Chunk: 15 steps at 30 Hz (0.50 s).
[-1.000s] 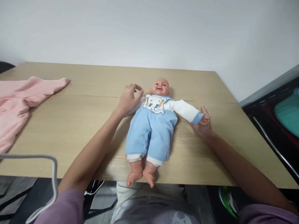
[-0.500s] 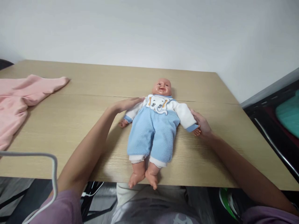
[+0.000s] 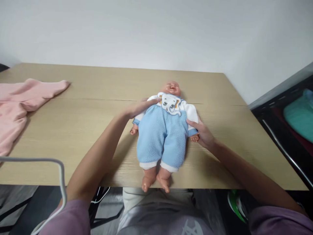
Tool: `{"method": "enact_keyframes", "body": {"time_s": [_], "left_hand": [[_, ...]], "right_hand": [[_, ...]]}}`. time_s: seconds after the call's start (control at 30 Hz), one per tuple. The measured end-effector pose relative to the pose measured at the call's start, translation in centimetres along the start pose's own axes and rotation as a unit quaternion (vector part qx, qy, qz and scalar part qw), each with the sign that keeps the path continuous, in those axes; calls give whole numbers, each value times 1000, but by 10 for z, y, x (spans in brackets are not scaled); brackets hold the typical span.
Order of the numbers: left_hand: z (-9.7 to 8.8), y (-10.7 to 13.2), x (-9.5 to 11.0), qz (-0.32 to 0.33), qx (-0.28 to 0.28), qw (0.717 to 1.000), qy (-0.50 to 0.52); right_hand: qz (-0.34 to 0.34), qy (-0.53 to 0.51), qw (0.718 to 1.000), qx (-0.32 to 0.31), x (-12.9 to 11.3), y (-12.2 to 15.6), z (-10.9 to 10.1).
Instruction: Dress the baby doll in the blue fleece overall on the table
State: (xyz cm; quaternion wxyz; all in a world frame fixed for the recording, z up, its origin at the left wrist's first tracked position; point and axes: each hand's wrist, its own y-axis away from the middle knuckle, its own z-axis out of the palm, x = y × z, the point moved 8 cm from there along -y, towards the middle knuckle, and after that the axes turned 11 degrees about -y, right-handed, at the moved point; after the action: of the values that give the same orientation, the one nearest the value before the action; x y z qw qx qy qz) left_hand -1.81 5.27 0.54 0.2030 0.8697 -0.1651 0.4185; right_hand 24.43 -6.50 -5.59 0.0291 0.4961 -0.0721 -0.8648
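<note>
Baby doll (image 3: 162, 130): on its back on the tabletop (image 3: 244, 156), right of its middle and straight in front of the person, dressed in a blue-and-white romper (image 3: 150, 137).
Doll's long axis: head (image 3: 171, 87) away from the person, feet (image 3: 162, 181) toward them; the head end leans a little to the right.
Left grip (image 3: 142, 107): partly closed round the doll's upper side near the shoulder, thumb on the chest beside the elephant patch (image 3: 171, 103); most fingers are hidden.
Right grip (image 3: 204, 133): partly closed on the opposite side, lower down, thumb on the blue waist, palm beside the blue cuff (image 3: 192, 132); how far the fingers reach underneath, I cannot tell.
Nearer hand: neither, since both touch the doll; it lies between them, the left higher and the right lower.
Near edge: the doll's toes reach the tabletop's front edge and seem to poke just past it.
Left side: a wide stretch of wood separates the doll from a pink garment (image 3: 14, 111); a pale cable (image 3: 62, 179) loops near the left forearm.
Far and right: tabletop runs on behind the head to the wall (image 3: 146, 32); rightward, a teal item (image 3: 299, 112) sits beyond the side edge.
</note>
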Motion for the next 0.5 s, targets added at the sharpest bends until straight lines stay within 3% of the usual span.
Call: {"method": "enact_keyframes", "body": {"time_s": [0.17,0.3,0.4,0.5], "left_hand": [[-12,39,53,41,40,998,15],[-14,88,89,101,82,991,31],[-10,127,100,121,125,984,28],[3,165,99,109,158,981,14]], "right_hand": [[-50,2,999,-11,-39,17,6],[-76,25,997,-3,-73,60,20],[-95,30,995,25,-94,105,29],[-105,69,991,53,-105,151,28]]}}
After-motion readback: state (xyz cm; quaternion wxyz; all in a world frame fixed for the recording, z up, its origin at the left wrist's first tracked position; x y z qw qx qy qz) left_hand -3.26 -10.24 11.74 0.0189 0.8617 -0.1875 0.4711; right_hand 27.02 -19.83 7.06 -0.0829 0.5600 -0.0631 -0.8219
